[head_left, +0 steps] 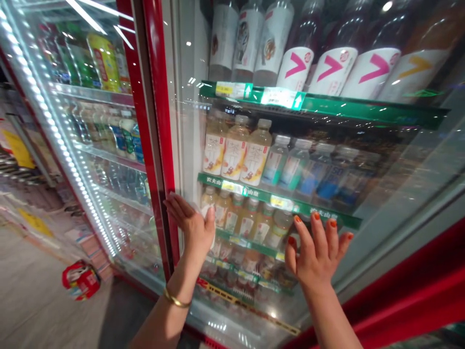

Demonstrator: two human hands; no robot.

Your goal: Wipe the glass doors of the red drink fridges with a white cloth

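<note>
My left hand (192, 223) is at the red door frame (160, 121) of a glass-fronted drinks fridge. Its fingers stretch over the frame's edge and the thumb stands apart; I see nothing held in it. A gold bangle (177, 298) circles that wrist. My right hand (317, 254), with orange nails, spreads its fingers in front of the glass door, and whether it touches the glass I cannot tell. Behind the glass, tea bottles (256, 152) with white and yellow labels stand on a middle shelf. Smaller bottles (250, 223) fill the shelf below, partly hidden by my right hand.
Tall bottles (298, 63) with pink arrow marks line the upper shelf, above a green price strip (363, 107). At left stands another lit fridge (109, 92) with bottles. A red package (80, 280) lies low at left, near the grey floor (32, 291).
</note>
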